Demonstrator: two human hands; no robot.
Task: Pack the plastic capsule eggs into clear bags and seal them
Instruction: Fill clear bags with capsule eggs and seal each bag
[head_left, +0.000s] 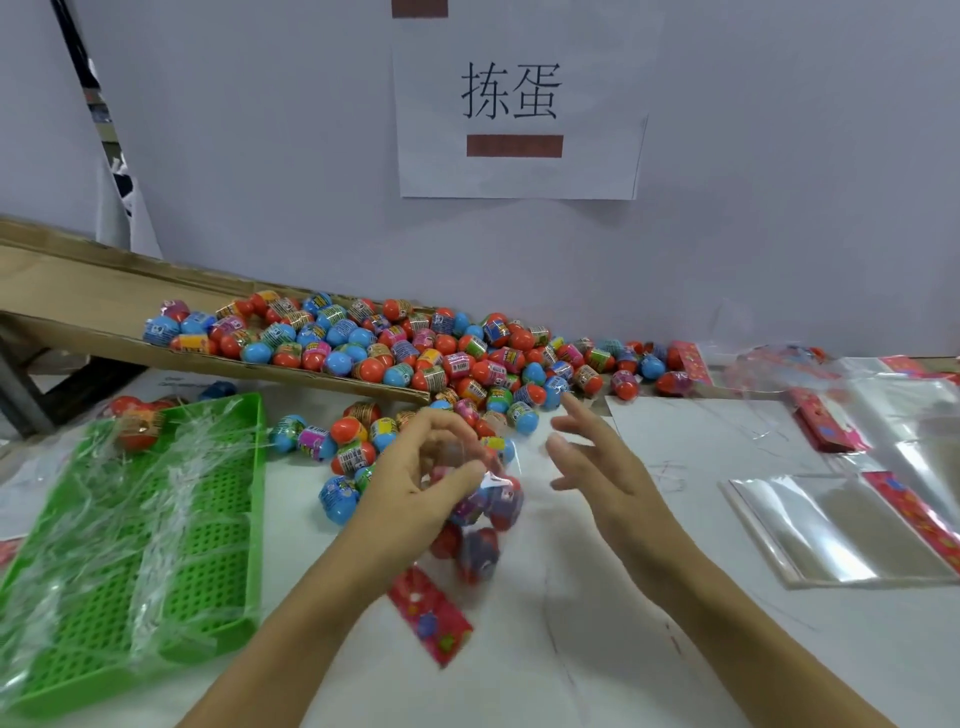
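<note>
Head view: left hand (423, 470) curled around the upper part of a clear bag (480, 519), fingers grasping it above the white table (649, 649). Several capsule eggs inside that bag, blurred, red and blue, hanging below the grip. A red printed header strip (430, 613) dangling at the bag's lower end, tilted, blurred too. Right hand (597, 467) just beside the bag, apart from it, fingers released and spread, holding nothing.

Beyond both hands, a large pile of loose eggs (441, 358), red, blue and banded in many colours, spilling from a sloped cardboard chute (78, 291) down onto the table. A few more eggs (343, 439) lying close to the left hand. At the left, a green perforated tray (208, 545) draped with crinkled clear film, one red egg (136, 426) resting on its far corner. At the right, a stack of flat empty bags (826, 530) with red header strips, more of them heaped farther back. On the wall, a white paper sign (519, 104) with two printed characters.
</note>
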